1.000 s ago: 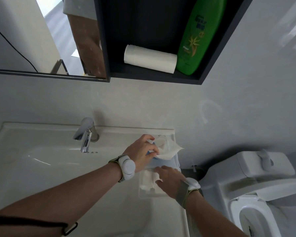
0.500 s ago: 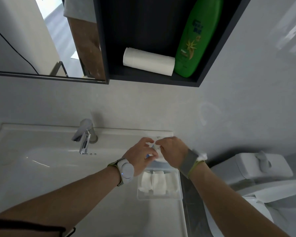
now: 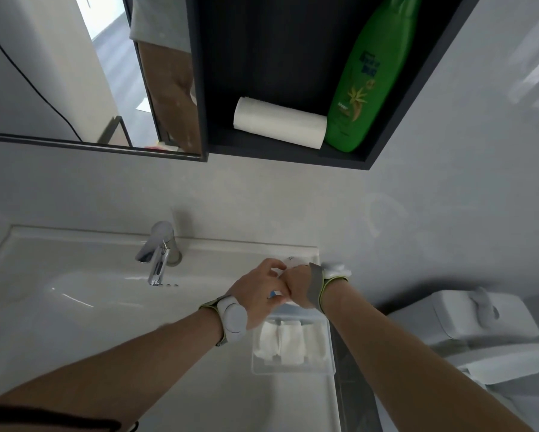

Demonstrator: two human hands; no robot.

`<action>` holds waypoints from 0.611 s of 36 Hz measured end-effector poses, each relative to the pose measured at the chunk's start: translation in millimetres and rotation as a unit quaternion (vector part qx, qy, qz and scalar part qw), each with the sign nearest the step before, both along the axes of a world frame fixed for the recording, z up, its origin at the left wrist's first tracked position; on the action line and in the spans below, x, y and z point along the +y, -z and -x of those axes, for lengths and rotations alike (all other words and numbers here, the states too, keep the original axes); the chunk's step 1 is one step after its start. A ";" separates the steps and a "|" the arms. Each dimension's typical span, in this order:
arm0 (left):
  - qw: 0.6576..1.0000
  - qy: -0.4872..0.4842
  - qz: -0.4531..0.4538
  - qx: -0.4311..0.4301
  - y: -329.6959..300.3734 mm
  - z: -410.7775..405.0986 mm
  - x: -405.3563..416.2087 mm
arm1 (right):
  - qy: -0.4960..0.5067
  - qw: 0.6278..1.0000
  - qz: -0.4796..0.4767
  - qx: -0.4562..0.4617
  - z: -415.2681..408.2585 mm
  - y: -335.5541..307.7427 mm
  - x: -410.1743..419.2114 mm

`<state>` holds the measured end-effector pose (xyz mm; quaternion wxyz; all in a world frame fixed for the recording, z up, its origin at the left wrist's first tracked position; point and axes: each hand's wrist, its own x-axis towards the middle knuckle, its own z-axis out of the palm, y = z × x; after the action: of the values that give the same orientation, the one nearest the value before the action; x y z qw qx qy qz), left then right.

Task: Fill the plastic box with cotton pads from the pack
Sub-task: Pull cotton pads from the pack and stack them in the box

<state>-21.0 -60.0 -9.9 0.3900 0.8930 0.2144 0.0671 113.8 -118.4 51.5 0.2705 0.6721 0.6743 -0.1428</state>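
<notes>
Over box (image 3: 322,366): 2 hands, 1 pack (image 3: 288,262)

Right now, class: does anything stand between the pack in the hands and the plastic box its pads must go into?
Nothing visible does. Both hands hold the pack just beyond the plastic box, whose open top shows cotton pads.

There are two bare hands (image 3: 259,294) (image 3: 299,286), one clear plastic box (image 3: 322,366), one chrome faucet (image 3: 157,254), one white paper roll (image 3: 279,123), one green plastic bottle (image 3: 364,76) and one white toilet (image 3: 486,319).
</notes>
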 end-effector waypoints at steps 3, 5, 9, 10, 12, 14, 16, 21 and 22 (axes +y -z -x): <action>1.000 0.007 0.004 0.006 1.3 -0.4 -0.7 | -0.016 1.000 0.019 0.001 -0.6 0.0 0.0; 1.000 0.011 0.002 0.010 1.3 -0.8 -1.7 | -0.013 0.999 0.032 0.009 -1.5 1.5 -0.1; 1.000 0.013 0.005 0.013 1.6 -0.3 -2.1 | -0.002 0.999 0.028 0.022 -2.5 3.6 -0.9; 1.000 0.011 0.007 0.012 1.2 0.1 -1.9 | 0.002 1.000 0.019 0.019 -3.4 4.0 -0.7; 1.000 0.005 0.010 0.010 0.3 0.2 -2.2 | -0.002 1.000 0.002 0.001 -3.5 4.0 -0.2; 1.000 -0.001 0.006 0.010 -0.9 -0.2 -1.8 | -0.023 0.999 -0.013 -0.024 -1.5 5.8 1.4; 1.000 -0.007 0.005 0.005 -1.6 -0.9 -0.6 | -0.052 0.996 -0.026 -0.068 2.7 5.7 3.0; 1.000 -0.010 0.004 0.005 -1.9 0.5 2.4 | -0.009 0.996 -0.044 -0.080 3.8 7.9 3.9; 1.000 -0.010 0.004 0.006 -2.3 1.0 2.2 | -0.006 0.996 -0.046 -0.071 4.0 7.7 4.2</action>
<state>-22.0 -57.8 -7.6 0.3914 0.8897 0.2259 0.0653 109.8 -114.1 43.8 0.2872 0.6883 0.6632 -0.0615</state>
